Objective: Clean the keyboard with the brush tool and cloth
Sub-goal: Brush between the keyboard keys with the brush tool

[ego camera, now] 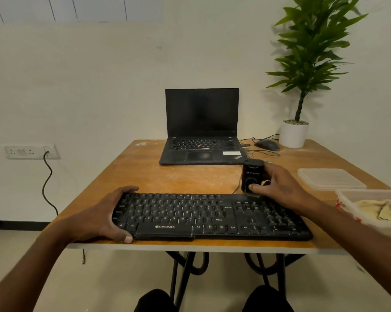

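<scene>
A: How far along was it?
B: Barely begun, I'd say. Left hand (104, 216) gripped the keyboard (209, 216) end on the tabletop (185, 174); right hand (277, 185) clasped the black brush tool (252, 174). Cloth (380, 210) lay unused in its tub (345, 197)

Soft dim indoor light, faint shadows, wide-angle bending at edges, slight blur throughout

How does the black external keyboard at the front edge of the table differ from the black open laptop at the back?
The black external keyboard is a flat, wide slab with a number pad; the black open laptop has an upright dark screen and a narrower keyboard. The left hand grips the keyboard's left end; no hand touches the laptop. The keyboard lies at the near edge, the laptop far back. Both are black and rest on the wooden table.
</scene>
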Available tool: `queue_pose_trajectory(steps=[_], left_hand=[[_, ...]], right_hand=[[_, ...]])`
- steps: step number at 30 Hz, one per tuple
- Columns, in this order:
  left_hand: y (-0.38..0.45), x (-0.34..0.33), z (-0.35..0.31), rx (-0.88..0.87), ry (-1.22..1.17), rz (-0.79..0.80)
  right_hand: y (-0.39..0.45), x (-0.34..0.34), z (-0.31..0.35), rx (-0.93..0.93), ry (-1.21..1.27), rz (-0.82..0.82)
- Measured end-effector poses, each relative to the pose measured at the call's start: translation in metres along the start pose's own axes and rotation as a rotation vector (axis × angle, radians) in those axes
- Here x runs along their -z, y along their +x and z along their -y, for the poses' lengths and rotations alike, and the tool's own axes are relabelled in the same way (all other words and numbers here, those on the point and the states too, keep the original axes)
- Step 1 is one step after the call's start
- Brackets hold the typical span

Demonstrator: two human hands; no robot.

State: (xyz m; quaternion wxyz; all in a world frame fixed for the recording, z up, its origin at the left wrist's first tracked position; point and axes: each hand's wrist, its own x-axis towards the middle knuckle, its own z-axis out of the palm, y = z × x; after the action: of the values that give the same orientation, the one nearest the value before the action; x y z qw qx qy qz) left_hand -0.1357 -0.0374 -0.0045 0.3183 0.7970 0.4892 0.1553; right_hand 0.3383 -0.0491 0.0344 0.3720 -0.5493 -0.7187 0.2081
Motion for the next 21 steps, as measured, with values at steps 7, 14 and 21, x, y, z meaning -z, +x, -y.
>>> queue_pose_trajectory(steps=[7, 14, 21], left_hand=[[-0.001, 0.0, -0.002, 0.003, -0.012, -0.014], [0.001, -0.001, 0.002, -0.005, -0.015, -0.012], [-0.001, -0.001, -0.003, -0.004, -0.006, -0.01]], right_hand=[[0.007, -0.031, 0.018, 0.052, 0.062, 0.084], [-0.023, 0.021, -0.002, -0.045, 0.032, 0.037], [0.006, -0.038, 0.033, 0.115, 0.029, 0.16]])
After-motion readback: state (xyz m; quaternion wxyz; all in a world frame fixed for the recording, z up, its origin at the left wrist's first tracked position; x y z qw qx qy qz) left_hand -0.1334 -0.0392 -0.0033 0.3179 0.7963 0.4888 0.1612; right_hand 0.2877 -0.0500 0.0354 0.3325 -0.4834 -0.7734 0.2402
